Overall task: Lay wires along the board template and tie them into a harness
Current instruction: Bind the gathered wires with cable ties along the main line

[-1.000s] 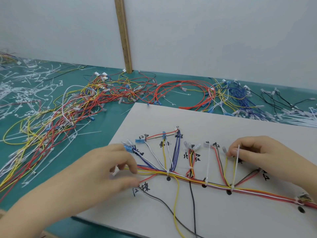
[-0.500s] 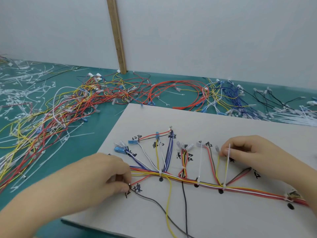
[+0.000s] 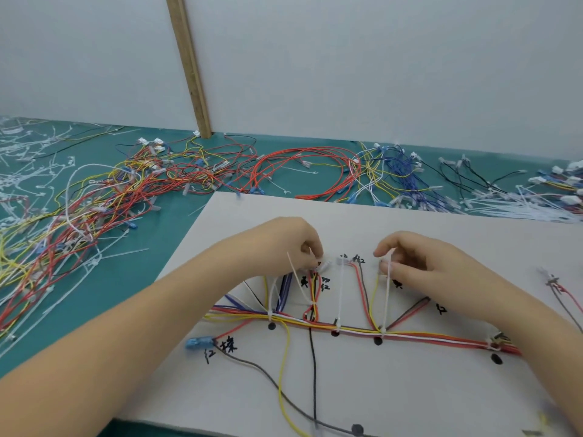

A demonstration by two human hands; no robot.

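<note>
A white board template (image 3: 410, 383) with black marks and dots lies on the green table. Along it runs a trunk of red, yellow and white wires (image 3: 416, 337), with branches going up to small connectors. White cable ties (image 3: 340, 294) stand up from the trunk at several dots. My left hand (image 3: 284, 244) has its fingers curled at the top of the red and yellow branch, pinching its connector end beside a tie tail. My right hand (image 3: 416, 263) pinches the upright white tie (image 3: 387, 298) near its top. A blue terminal (image 3: 199, 343) lies at the lower left.
Loose piles of red, yellow, blue and black wires (image 3: 176, 181) spread over the green table (image 3: 164, 234) behind and left of the board. Heaps of white cable ties (image 3: 530, 206) lie at the right and far left. A wooden strip (image 3: 189, 67) leans on the white wall.
My left hand left the trunk's left end and moved up and right to the red and yellow branch. The blue terminal it covered now shows. My right hand kept its hold on the tie.
</note>
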